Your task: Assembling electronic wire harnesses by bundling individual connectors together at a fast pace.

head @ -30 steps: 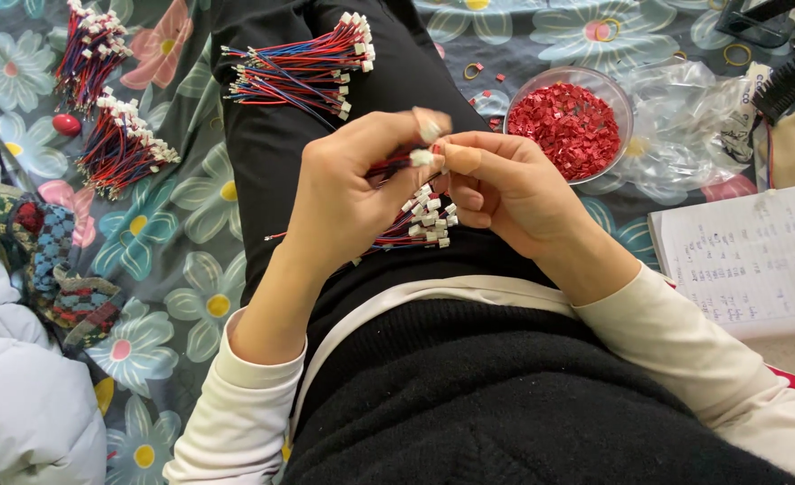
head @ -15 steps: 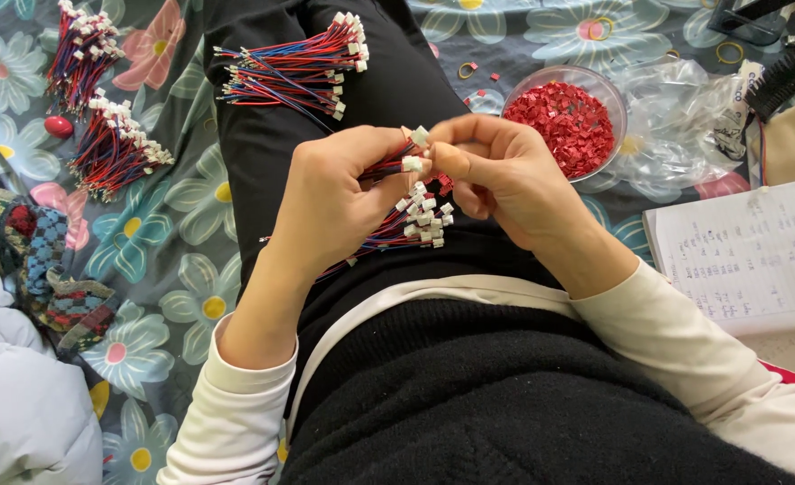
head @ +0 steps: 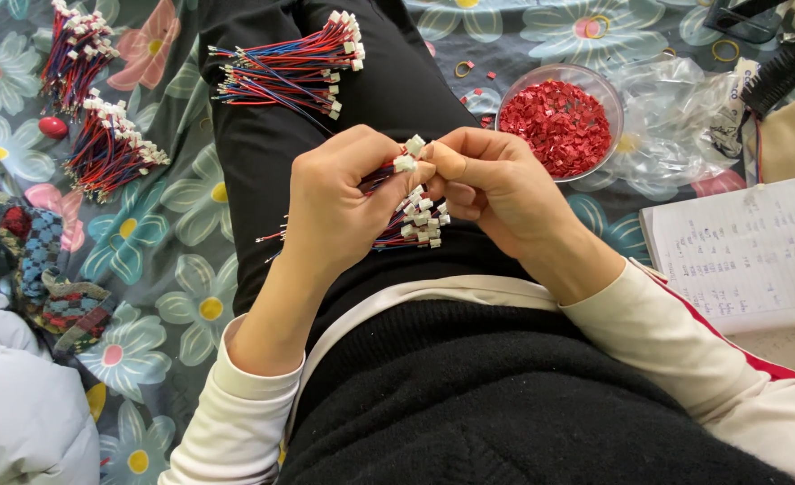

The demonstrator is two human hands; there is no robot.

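Over my lap, my left hand [head: 339,202] grips a bundle of red, blue and black wires [head: 406,224] tipped with small white connectors. My right hand [head: 487,180] meets it from the right, thumb and forefinger pinched on one white connector [head: 413,145] at the top of the bundle. The wire ends stick out to the left below my left hand. A second loose bundle of wires [head: 290,67] lies on my black-trousered leg, further from me.
A clear bowl of small red pieces [head: 559,121] stands on the flowered cloth [head: 191,269] at the right, beside crumpled clear plastic [head: 685,117]. A written notebook [head: 748,251] lies far right. Two more wire bundles [head: 101,148] lie at left. White padded fabric [head: 11,413] fills the lower left corner.
Both hands have shifted slightly together and the fingers reworked their pinch at the top of the bundle. The bundle stays in my left hand.
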